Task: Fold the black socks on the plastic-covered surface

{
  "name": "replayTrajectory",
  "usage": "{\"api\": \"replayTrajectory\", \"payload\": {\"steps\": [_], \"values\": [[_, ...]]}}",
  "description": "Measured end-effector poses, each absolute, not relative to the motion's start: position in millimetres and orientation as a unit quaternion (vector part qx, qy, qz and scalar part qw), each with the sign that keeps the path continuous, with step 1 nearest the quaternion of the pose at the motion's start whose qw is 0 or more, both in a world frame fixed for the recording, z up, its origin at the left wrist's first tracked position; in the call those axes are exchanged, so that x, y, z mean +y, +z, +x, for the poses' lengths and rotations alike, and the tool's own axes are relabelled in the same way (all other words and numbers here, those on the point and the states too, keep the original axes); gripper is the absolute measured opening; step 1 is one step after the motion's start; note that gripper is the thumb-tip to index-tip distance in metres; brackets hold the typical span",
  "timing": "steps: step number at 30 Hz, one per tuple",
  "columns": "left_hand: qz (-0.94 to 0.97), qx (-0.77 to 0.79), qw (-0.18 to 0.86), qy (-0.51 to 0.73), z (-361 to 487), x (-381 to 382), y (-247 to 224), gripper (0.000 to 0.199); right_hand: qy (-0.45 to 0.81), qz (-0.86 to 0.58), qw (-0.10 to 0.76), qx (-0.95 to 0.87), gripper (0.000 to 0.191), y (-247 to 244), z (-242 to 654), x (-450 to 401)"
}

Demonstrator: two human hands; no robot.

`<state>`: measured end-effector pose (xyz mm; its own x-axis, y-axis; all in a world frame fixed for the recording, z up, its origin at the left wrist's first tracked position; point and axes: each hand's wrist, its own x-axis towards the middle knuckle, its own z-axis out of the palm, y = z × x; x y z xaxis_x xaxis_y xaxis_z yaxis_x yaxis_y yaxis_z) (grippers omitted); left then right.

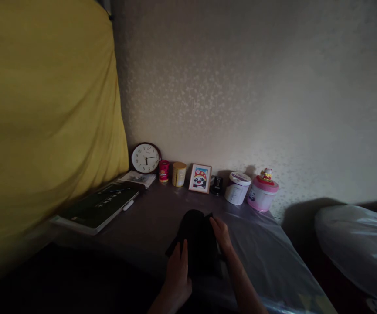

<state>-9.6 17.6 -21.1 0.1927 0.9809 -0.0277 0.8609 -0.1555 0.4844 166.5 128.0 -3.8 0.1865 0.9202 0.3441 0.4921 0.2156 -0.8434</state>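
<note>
A dark black item, soft like cloth and with a rounded top, is at the near part of the table; its exact kind is too dark to make out. My left hand holds its lower left edge, fingers closed over a flap there. At the upper right edge, my right hand pinches a raised corner of the same item. Shadow hides the lower part of it, and I cannot tell whether it rests on the table or is lifted slightly.
Along the wall stand a round clock, a red can, a yellow tin, a framed panda picture, a white tub and a pink-lidded tub with a figurine. A dark green book lies left, beside a yellow curtain.
</note>
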Motion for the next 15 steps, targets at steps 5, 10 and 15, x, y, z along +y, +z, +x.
{"api": "replayTrajectory", "payload": {"steps": [5,10,15], "values": [[0.747,0.610,0.179,0.196,-8,20,-36,0.090,0.223,-0.590,0.493,-0.599,0.040,2,128,146],[0.760,0.588,0.172,0.217,-11,20,-31,0.081,0.231,-0.620,0.451,-0.600,0.032,-3,101,155],[0.763,0.606,0.147,0.173,-14,16,-23,0.070,0.228,-0.628,0.384,-0.637,0.040,-3,89,148]]}}
